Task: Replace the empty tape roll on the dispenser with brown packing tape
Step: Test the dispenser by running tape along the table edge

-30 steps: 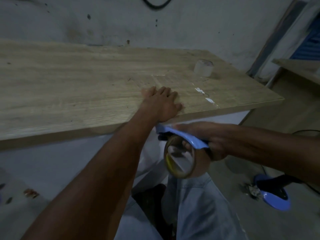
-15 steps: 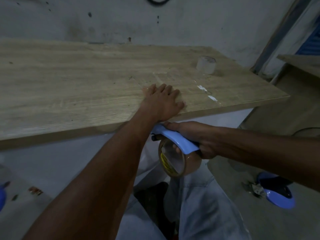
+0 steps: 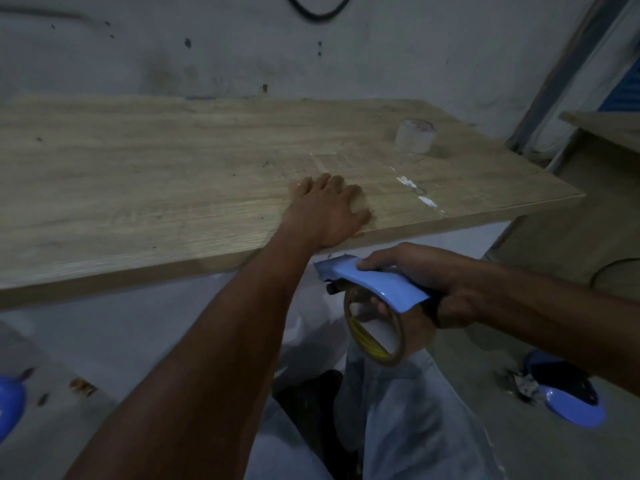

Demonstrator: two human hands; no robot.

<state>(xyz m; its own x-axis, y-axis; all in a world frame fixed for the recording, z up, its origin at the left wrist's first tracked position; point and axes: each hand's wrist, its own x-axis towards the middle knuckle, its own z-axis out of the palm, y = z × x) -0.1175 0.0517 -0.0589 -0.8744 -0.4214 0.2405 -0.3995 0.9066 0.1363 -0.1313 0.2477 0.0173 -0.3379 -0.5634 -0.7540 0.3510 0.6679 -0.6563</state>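
My right hand (image 3: pixel 446 289) grips a blue tape dispenser (image 3: pixel 377 285) just below the front edge of the wooden table (image 3: pixel 138 188). A brown packing tape roll (image 3: pixel 377 334) sits in the dispenser, hanging under its blue guard. My left hand (image 3: pixel 329 213) lies flat, palm down, on the table near its front edge, fingers spread, holding nothing. A pale, nearly empty tape roll (image 3: pixel 415 136) stands on the table at the back right, apart from both hands.
A stained wall runs behind the table. Another wooden surface (image 3: pixel 602 123) stands at the right. A blue sandal (image 3: pixel 568 393) lies on the floor at lower right, and a blue object (image 3: pixel 10 400) shows at the left edge. My legs are under the table.
The dispenser in my right hand moved slightly left toward the table edge, then back a little. My left hand stayed flat on the table.
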